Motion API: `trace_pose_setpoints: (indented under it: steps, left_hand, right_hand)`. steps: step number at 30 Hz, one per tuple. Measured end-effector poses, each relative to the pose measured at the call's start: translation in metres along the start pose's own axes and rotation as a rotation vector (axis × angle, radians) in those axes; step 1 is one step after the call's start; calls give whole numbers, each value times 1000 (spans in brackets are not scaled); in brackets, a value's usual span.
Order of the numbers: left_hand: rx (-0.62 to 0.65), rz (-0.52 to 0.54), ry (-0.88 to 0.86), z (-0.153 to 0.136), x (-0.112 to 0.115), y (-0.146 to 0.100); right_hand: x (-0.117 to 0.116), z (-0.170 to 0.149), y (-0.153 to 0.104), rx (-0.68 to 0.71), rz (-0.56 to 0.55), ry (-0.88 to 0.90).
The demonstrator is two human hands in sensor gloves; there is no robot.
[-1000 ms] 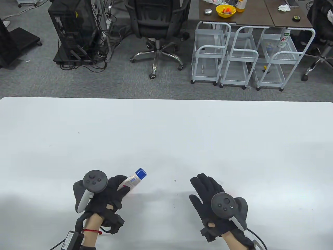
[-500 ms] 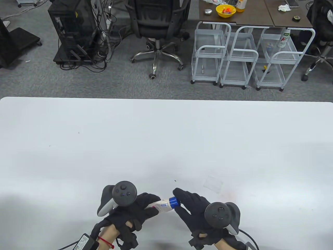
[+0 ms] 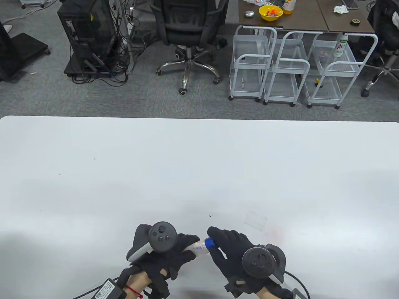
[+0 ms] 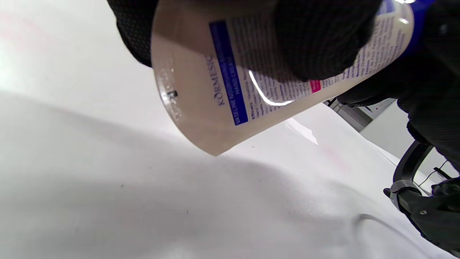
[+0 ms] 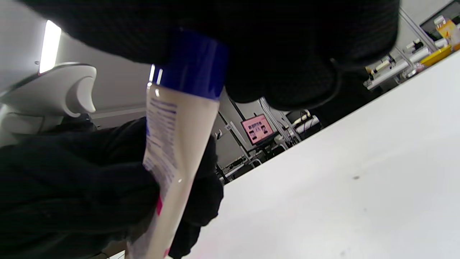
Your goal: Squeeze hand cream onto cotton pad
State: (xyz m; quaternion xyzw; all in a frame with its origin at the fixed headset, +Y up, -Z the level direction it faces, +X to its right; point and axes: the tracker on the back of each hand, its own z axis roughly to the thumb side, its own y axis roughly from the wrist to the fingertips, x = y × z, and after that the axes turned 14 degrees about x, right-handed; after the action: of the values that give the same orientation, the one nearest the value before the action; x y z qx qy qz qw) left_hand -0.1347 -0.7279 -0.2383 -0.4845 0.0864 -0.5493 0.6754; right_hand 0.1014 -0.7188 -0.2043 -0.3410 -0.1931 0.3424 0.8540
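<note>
Hand cream tube (image 3: 198,247) sits lifted off the white counter (image 3: 199,174) near its front edge — the left hand (image 3: 168,253) wraps its cream-coloured body, fingers (image 4: 316,39) folded across the printed label. Right hand (image 3: 232,249) meets it from the other side, its fingers (image 5: 287,46) closed around the blue cap (image 5: 194,64). Further out and to the right, a faint square cotton pad (image 3: 255,220) lies flat on the counter — well apart from both hands

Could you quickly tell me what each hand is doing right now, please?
Left hand: grips the hand cream tube by its body.
Right hand: fingers grip the blue cap.
</note>
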Motion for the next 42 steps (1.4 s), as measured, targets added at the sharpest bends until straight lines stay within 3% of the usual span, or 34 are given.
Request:
trace_pose_setpoints:
  steps: [14,15,17,22,30,32,37,39,42]
  left_hand:
    - [89,22,3,14,2,0]
    - [83,9,12,14,6,0]
    - [108,11,41,13,5,1]
    - [102,-11,-10,11,5,1]
    - [113,-38,-105,7,5,1]
    - [109,-9,-114,4,1,-1]
    - [62,183,-149,-10,-15,-14]
    - [4,303,-81,-15,-24,-22]
    - [-51,389,66,-19,-32,-28]
  right_hand:
    - [-7,12,1,34,12,-46]
    - [-2,8,-1,-10,-71,-67]
    - [-1,2,1,-68,-51,100]
    - [-3,-12,2,-130,-33,225]
    - [-2,-26,-1,-221,-27,220]
    - [2,-28,1,-236,-6,186]
    - [22,-24,6,-216,7,-18]
    - [34,-23,13,-226,15,-122]
    - [47,-31,27,-253,40,-263]
